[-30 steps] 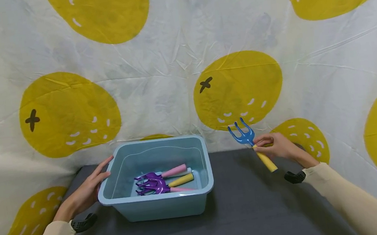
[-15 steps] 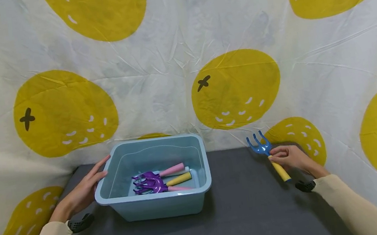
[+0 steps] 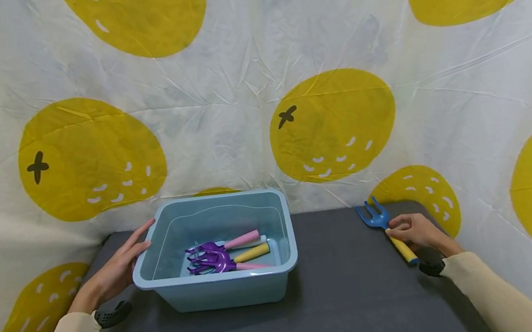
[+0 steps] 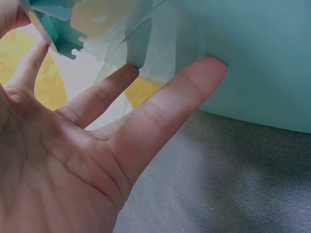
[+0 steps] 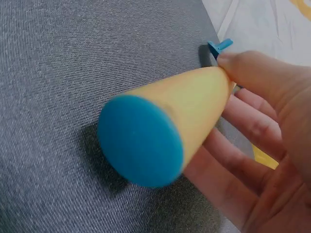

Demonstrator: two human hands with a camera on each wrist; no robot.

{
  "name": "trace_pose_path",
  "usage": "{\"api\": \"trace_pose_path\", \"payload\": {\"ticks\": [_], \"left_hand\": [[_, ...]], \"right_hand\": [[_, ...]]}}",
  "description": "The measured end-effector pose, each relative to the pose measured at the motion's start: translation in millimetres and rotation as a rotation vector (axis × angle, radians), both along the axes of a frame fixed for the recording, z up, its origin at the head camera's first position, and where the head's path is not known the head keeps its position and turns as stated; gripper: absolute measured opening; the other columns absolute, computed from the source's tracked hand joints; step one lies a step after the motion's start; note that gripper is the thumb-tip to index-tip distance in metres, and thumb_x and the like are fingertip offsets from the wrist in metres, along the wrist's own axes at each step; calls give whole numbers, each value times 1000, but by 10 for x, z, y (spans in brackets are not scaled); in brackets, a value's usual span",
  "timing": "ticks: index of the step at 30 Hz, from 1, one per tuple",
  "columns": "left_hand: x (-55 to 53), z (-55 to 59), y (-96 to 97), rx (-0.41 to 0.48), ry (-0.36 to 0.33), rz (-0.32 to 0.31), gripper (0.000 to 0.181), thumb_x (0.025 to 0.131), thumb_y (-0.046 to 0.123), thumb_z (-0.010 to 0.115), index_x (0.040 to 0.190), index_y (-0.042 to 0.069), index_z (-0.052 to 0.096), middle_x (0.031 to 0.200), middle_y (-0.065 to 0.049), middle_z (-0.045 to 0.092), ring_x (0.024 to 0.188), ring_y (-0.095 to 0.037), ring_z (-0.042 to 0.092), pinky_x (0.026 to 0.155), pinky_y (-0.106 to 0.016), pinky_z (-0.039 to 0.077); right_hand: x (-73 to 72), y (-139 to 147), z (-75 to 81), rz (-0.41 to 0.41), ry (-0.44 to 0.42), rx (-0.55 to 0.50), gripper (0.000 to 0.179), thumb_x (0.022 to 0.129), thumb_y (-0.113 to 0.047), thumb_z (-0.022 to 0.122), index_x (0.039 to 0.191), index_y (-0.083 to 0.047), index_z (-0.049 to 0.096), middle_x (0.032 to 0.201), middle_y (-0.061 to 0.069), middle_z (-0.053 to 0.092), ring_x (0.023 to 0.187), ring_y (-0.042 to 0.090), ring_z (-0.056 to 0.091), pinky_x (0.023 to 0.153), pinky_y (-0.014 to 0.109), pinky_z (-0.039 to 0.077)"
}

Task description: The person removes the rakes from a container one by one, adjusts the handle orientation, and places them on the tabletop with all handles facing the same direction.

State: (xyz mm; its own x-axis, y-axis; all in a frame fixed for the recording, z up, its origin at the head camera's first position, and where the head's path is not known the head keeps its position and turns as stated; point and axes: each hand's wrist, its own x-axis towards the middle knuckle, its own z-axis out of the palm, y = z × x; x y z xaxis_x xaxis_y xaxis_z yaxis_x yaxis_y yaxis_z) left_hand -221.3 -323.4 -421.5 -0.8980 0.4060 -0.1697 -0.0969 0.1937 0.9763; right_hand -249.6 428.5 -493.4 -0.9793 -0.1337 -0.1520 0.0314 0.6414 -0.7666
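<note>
My right hand pinches a small garden fork with blue tines near the top of its yellow handle, at the table's right side. In the right wrist view the blue end cap faces the camera, and the handle is close over the dark cloth, with a shadow beside it. My left hand touches the left wall of a light blue plastic tub, its fingers spread and straight; the left wrist view shows the fingertips against the tub wall.
In the tub lie several garden forks, with purple heads and pink and yellow handles. Dark grey cloth covers the table. A white curtain with yellow fruit prints hangs right behind it.
My right hand has moved right and down with the garden fork, bringing it from above the table to close over the cloth. The left hand keeps its place at the tub.
</note>
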Motion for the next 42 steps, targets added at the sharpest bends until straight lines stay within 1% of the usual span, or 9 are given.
{"api": "trace_pose_path", "payload": {"ticks": [6,13,18,21,26,29,33,37,42], "left_hand": [[-2,0,-5,-4,5,10,65,111,38,37,164,42,1,170,-17,-3,142,-53,30,102,-64,44],[-5,-5,-4,-12,-11,12,65,111,39,37,164,43,0,170,-19,-1,140,-51,35,101,-64,45],[3,11,9,-4,-8,6,66,111,38,37,164,41,-1,170,-18,-4,142,-54,28,103,-65,42],[9,19,17,-5,-11,10,66,111,39,38,164,42,-1,170,-18,-4,142,-55,28,102,-66,43],[11,17,15,-2,-15,11,66,111,38,38,165,41,0,170,-19,0,141,-54,30,101,-65,44],[8,11,15,8,-13,5,66,111,37,37,165,40,0,170,-19,1,142,-54,29,103,-65,42],[9,7,9,4,-1,-1,66,111,36,37,165,39,-1,170,-17,-2,143,-54,27,104,-64,42],[2,12,10,1,5,-3,66,110,37,38,165,38,0,170,-17,0,142,-52,30,103,-61,44],[5,18,20,20,-8,8,66,111,36,39,165,39,2,170,-17,3,141,-52,32,103,-63,43]], "right_hand": [[-6,-32,-8,-17,44,47,55,96,-27,73,133,9,55,108,20,74,80,27,67,63,43,59],[2,-21,-21,-11,54,62,58,96,-28,74,135,10,53,111,22,73,85,26,69,63,42,60],[-8,-9,-22,-6,60,70,59,96,-29,74,135,10,53,110,21,73,86,26,70,62,41,60],[-11,-14,-19,-9,57,76,59,95,-29,75,135,9,54,110,20,74,87,26,70,62,41,60],[-5,-23,51,40,50,102,57,97,-27,73,135,10,52,111,22,72,87,27,70,62,41,60],[-35,-42,178,85,51,136,54,97,-23,73,135,9,52,106,20,72,83,28,70,58,41,59],[-109,-117,447,189,101,202,50,96,-18,73,133,9,52,102,18,72,77,27,68,50,40,56],[-180,-278,826,306,135,245,49,96,-17,72,132,9,52,108,25,69,78,29,69,48,39,55],[-310,-566,1310,418,90,283,50,96,-20,73,135,3,51,117,28,66,77,24,67,51,41,56]]}}
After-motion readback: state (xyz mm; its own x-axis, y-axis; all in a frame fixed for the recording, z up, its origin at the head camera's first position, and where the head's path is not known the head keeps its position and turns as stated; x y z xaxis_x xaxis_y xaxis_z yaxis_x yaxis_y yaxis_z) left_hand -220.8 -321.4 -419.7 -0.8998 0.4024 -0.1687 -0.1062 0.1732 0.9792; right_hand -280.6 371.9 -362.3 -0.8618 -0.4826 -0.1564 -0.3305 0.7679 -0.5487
